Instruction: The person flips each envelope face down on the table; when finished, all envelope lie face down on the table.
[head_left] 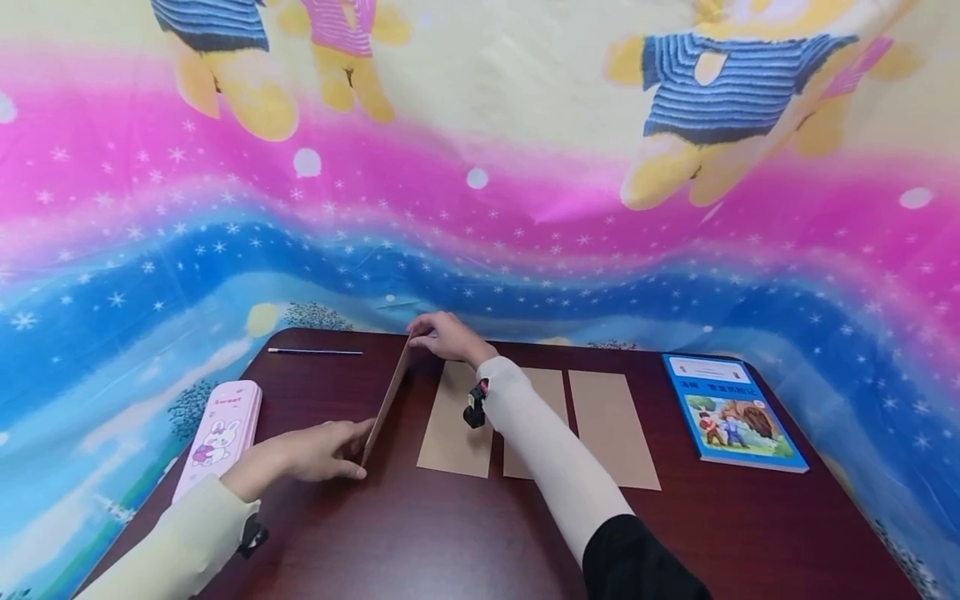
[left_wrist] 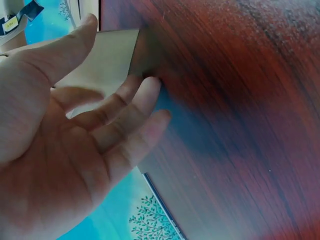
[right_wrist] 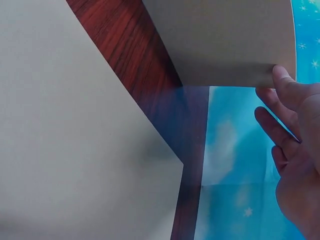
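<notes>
A brown card sheet (head_left: 387, 400) stands tilted up on edge, left of three similar sheets. My right hand (head_left: 450, 337) pinches its far upper corner; in the right wrist view the thumb (right_wrist: 282, 75) lies on the sheet's face with fingers behind. At the near end, my left hand (head_left: 318, 452) is beside the sheet's left face, fingertips at it and thumb near the lower corner. The left wrist view shows that hand's fingers (left_wrist: 120, 120) loosely spread, not closed round the sheet. Flat on the table lie a left sheet (head_left: 453, 425), a middle sheet (head_left: 549, 392) partly under my right sleeve, and a right sheet (head_left: 618, 433).
A pink pencil case with a rabbit (head_left: 228, 412) lies at the left edge, beside my left forearm. Behind it is a pencil (head_left: 315, 352). A blue picture-covered book (head_left: 735, 412) rests at the right of the dark red table (head_left: 435, 533). A patterned cloth hangs behind.
</notes>
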